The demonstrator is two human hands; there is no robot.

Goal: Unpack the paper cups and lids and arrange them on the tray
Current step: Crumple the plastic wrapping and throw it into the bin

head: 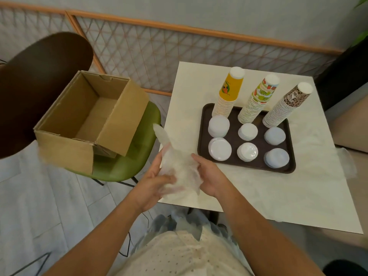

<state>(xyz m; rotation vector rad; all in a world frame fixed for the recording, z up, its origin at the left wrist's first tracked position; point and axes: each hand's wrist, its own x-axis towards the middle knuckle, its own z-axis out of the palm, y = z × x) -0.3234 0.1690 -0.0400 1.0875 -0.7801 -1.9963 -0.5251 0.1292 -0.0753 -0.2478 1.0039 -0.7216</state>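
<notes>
A dark brown tray (203, 124) lies on the white table (278, 196). Along its far side stand three upside-down cup stacks: yellow (229, 92), fruit-patterned (258, 100) and leopard-patterned (288, 104). In front of them sit several piles of white lids (247, 141) in two rows. My left hand (153, 184) and my right hand (209, 176) both grip a crumpled clear plastic wrapper (179, 172) over the table's near left corner. One end of the wrapper sticks up toward the box.
An open, empty cardboard box (91, 120) rests on a green chair (127, 166) left of the table. A dark brown chair back (35, 86) stands further left. More clear plastic (348, 164) hangs at the table's right edge. A lattice screen lines the wall.
</notes>
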